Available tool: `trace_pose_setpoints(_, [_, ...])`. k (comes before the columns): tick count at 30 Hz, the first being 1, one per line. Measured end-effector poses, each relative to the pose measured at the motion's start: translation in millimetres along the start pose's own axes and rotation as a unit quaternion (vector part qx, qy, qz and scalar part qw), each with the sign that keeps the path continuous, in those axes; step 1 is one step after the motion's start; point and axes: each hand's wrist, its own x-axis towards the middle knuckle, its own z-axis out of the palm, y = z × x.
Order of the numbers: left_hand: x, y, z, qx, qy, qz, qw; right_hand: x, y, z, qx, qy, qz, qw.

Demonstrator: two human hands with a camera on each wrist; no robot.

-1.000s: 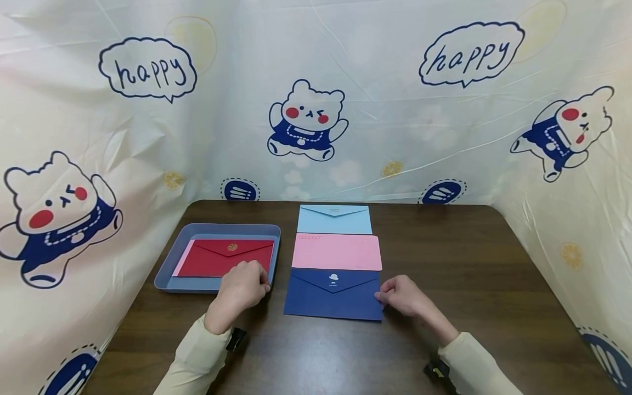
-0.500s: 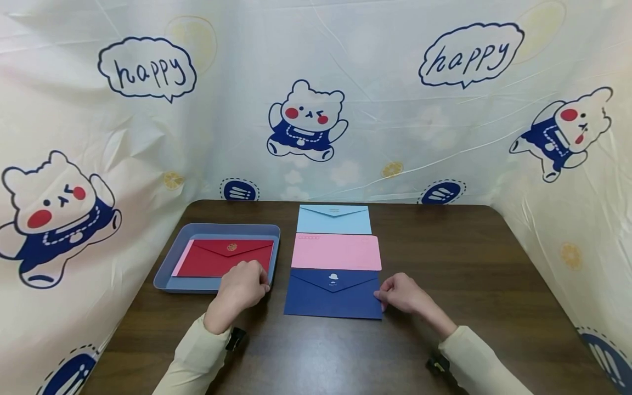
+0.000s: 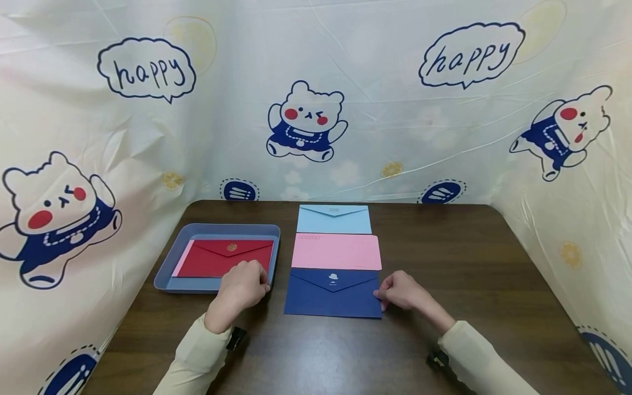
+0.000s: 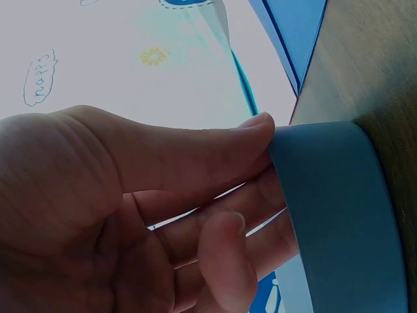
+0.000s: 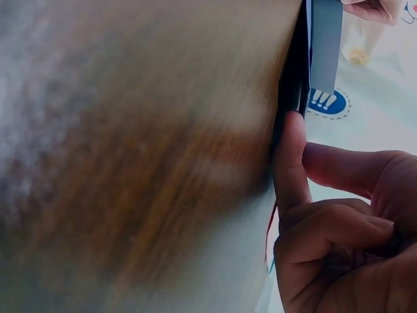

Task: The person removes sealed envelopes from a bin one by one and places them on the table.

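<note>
My left hand (image 3: 242, 288) grips the near right corner of a blue-grey tray (image 3: 190, 285). In the left wrist view its thumb (image 4: 260, 124) lies at the rim and the other fingers reach behind the wall. Inside the tray a red envelope (image 3: 212, 262) with a gold seal lies over a pink one (image 3: 180, 263). To the right, a navy envelope (image 3: 316, 302) with a white hat print lies flap side up. My right hand (image 3: 402, 291) pinches its right edge between thumb and forefinger, seen edge-on in the right wrist view.
Beyond the navy envelope, a pink envelope (image 3: 336, 252) and a light blue envelope (image 3: 326, 222) continue the column toward the back of the brown table (image 3: 444, 236). A curtain (image 3: 385, 131) printed with bears hangs around the back and sides.
The right hand has shifted very slightly toward the back, and the navy envelope's near right corner with it. The left hand and the tray keep their place.
</note>
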Motion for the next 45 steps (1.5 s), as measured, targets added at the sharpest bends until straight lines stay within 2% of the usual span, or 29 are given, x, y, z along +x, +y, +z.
trace_pose_setpoints(13, [3.2, 0.6, -0.1, 0.007, -0.013, -0.014, 0.9998, 1.0, 0.7, -0.8, 0.003, 0.000, 0.001, 1.000])
trace_pose_setpoints(21, [1.9, 0.1, -0.5, 0.009, -0.017, -0.010, 0.9998, 0.8, 0.4, -1.4, 0.008, -0.007, -0.005, 1.000])
trace_pose_setpoints(30, [2.6, -0.2, -0.5, 0.005, -0.012, -0.006, 0.9999, 4.5, -2.5, -1.4, 0.002, -0.004, 0.018, 1.000])
trace_pose_setpoints(45, [2.3, 1.4, -1.7, 0.003, -0.013, -0.004, 0.9999, 5.9, -3.3, -0.6, 0.001, -0.001, 0.008, 1.000])
